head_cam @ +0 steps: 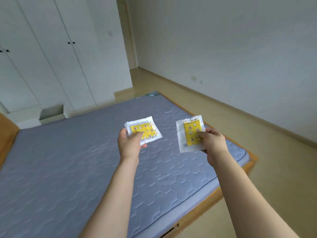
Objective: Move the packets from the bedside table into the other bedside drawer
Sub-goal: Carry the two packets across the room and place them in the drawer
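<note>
Two clear plastic packets with a yellow patterned insert are held up in front of me, above the bed. My left hand point(129, 143) pinches the left packet point(145, 129) by its near corner, thumb on top. In my right hand point(213, 141) is the right packet point(189, 134), gripped at its right edge and standing nearly upright. No bedside table or drawer is in view.
A bare blue-grey quilted mattress point(68, 160) on a wooden bed frame point(250, 162) fills the lower left. White wardrobe doors point(51, 57) stand beyond it. Wooden floor point(257, 134) runs along the bed's right side towards a doorway point(128, 35).
</note>
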{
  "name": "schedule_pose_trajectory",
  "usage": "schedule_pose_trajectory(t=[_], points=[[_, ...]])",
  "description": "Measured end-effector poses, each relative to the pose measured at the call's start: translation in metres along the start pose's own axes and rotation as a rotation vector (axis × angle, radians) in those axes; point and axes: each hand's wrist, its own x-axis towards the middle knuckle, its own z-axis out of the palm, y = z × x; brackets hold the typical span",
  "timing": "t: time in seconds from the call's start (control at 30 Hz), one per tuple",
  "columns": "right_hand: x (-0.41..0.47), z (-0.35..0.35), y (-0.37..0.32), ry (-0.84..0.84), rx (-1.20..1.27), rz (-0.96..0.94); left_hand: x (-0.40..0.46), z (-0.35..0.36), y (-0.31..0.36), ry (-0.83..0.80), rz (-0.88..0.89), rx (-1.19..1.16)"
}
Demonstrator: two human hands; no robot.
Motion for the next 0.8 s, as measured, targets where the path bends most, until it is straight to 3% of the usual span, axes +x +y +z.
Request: schedule_pose_trajectory(t=[0.5,0.8], points=[[0.308,-0.172,-0.107,0.249,0.065,-0.034,0.112,0.41,-0.056,-0.371,-0.088,0.092],[0.45,-0.338,-0.169,0.474,0.139,-0.094,0.103,0.663,-0.072,-0.6,0.057,0.202]])
